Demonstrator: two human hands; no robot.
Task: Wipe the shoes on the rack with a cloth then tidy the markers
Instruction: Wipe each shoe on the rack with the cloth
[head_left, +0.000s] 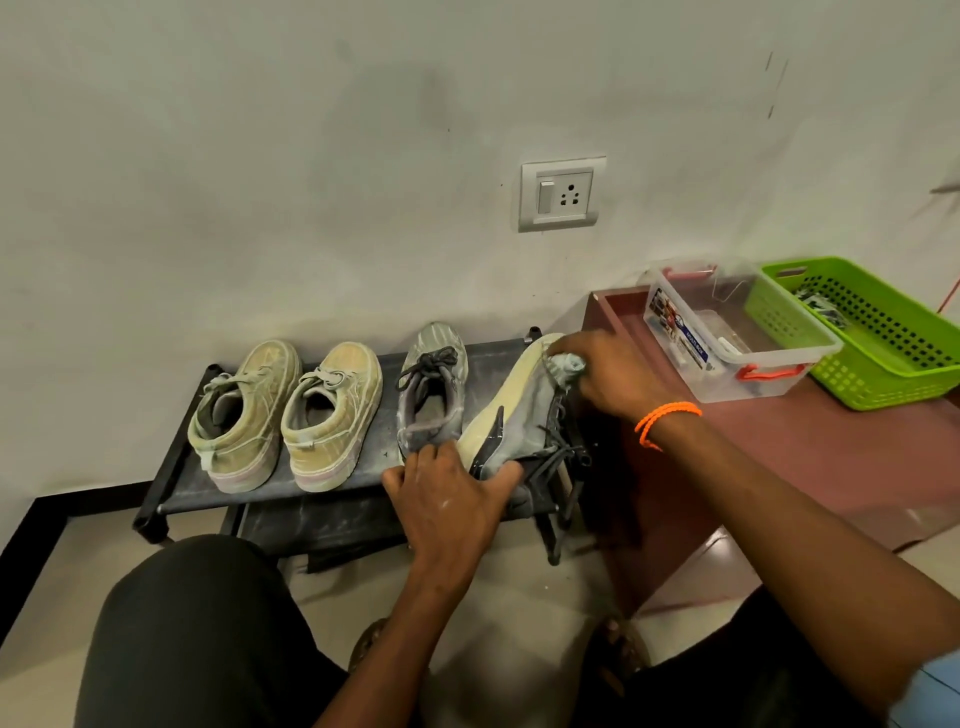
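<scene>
Wiping is under way on the fourth shoe. The left hand (457, 499) grips the heel of a grey lace-up sneaker (524, 415) tipped on its side at the right end of the shoe rack (171, 457). The right hand (602, 374) clasps a bunched grey cloth (566, 366) against that sneaker's toe. Its mate (434, 389) and two tan sneakers (288, 415) stand upright on the rack, still dust-streaked; whether they were wiped cannot be told. Marker tidying appears not begun: a clear plastic box (727, 338) and green basket (872, 332) sit on the worktop (831, 457) just right; no markers can be identified.
</scene>
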